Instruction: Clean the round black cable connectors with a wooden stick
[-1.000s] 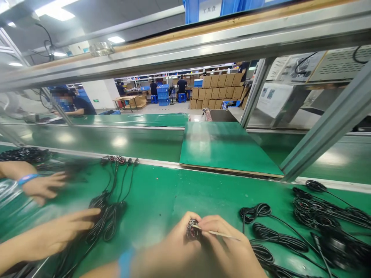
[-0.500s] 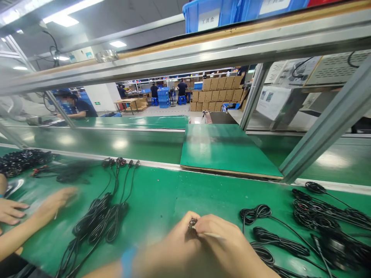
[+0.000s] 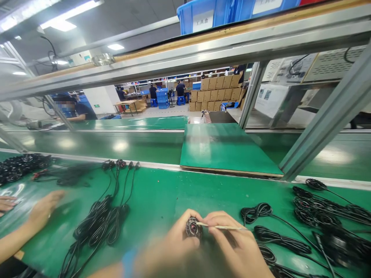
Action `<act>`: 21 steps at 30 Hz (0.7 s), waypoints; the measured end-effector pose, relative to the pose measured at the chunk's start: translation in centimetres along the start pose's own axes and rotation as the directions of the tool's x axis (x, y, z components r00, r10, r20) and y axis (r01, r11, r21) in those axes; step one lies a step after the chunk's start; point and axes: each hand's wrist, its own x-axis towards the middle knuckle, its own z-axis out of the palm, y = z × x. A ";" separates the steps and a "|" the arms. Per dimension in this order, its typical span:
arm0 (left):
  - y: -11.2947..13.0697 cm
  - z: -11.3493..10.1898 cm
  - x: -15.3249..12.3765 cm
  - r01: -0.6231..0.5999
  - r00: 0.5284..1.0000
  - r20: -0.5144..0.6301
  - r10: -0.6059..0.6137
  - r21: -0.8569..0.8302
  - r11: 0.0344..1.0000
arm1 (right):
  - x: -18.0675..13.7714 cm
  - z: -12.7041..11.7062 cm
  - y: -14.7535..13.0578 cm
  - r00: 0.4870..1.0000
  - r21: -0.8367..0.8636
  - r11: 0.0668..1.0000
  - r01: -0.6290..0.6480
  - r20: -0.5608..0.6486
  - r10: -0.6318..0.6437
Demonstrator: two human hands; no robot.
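left hand (image 3: 176,241) grips a small round part (image 3: 193,227); right hand (image 3: 234,247), at its three o'clock, pinches a thin stick (image 3: 223,227) touching it.

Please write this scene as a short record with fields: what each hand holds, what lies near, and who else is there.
left hand: holds a small round black part between the fingers
right hand: pinches a thin pale stick, its tip at the round part
surface: green bench mat
to the right: coiled black cables, lying loose
to the left: black cable bundle
co-worker: a hand at far left, blurred
above: blue bins on the shelf
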 end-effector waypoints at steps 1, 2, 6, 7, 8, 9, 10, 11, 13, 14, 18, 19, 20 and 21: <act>0.1 0.0 0.0 0.010 1.000 -0.004 -0.010 0.009 1.000 | 0.0 -0.1 0.1 0.998 -0.033 0.999 -0.031 -0.052 0.029; 0.1 -0.1 -0.1 0.023 1.000 -0.009 -0.023 0.017 1.000 | 0.0 -0.2 0.4 0.992 -0.068 0.994 -0.081 -0.106 0.074; -0.4 -0.7 -0.1 0.063 0.998 -0.007 -0.063 0.010 0.998 | 0.2 -1.0 2.1 0.931 -0.140 0.928 -0.346 -0.173 0.322; -0.6 -0.9 -0.1 0.067 0.998 -0.002 -0.067 -0.002 0.998 | 0.3 -1.2 2.7 0.912 -0.132 0.906 -0.401 -0.150 0.382; -0.8 -1.1 -0.1 0.072 0.997 0.003 -0.072 -0.010 0.997 | 0.4 -1.3 3.2 0.894 -0.117 0.888 -0.444 -0.123 0.431; -1.0 -1.3 -0.1 0.076 0.997 0.004 -0.076 -0.012 0.997 | 0.4 -1.4 3.7 0.878 -0.098 0.874 -0.477 -0.097 0.468; -1.1 -1.5 0.0 0.080 0.997 0.001 -0.080 -0.005 0.997 | 0.5 -1.5 4.1 0.867 -0.080 0.864 -0.497 -0.079 0.492; -1.2 -1.7 0.0 0.084 0.996 -0.006 -0.084 0.011 0.996 | 0.5 -1.5 4.5 0.861 -0.070 0.859 -0.508 -0.074 0.503; -1.2 -2.2 0.1 0.090 0.995 -0.041 -0.087 0.093 0.992 | 0.5 -1.8 4.7 0.855 -0.077 0.852 -0.517 -0.086 0.511; -1.2 -2.4 0.2 0.094 0.994 -0.073 -0.082 0.178 0.980 | 0.5 -1.9 4.6 0.851 -0.088 0.847 -0.523 -0.094 0.516; -0.8 -3.3 0.6 0.099 0.982 -0.190 0.004 0.531 0.842 | 0.6 -3.5 4.2 0.869 -0.269 0.827 -0.494 -0.117 0.481; -0.7 -3.5 0.8 0.096 0.980 -0.198 0.020 0.557 0.825 | 0.6 -4.1 4.3 0.881 -0.347 0.812 -0.469 -0.123 0.456; -0.6 -3.7 0.9 0.091 0.980 -0.199 0.028 0.560 0.824 | 0.6 -4.8 4.6 0.895 -0.432 0.789 -0.437 -0.127 0.427; -0.5 -3.9 1.0 0.086 0.980 -0.199 0.031 0.553 0.829 | 0.5 -5.5 5.0 0.907 -0.512 0.756 -0.408 -0.130 0.401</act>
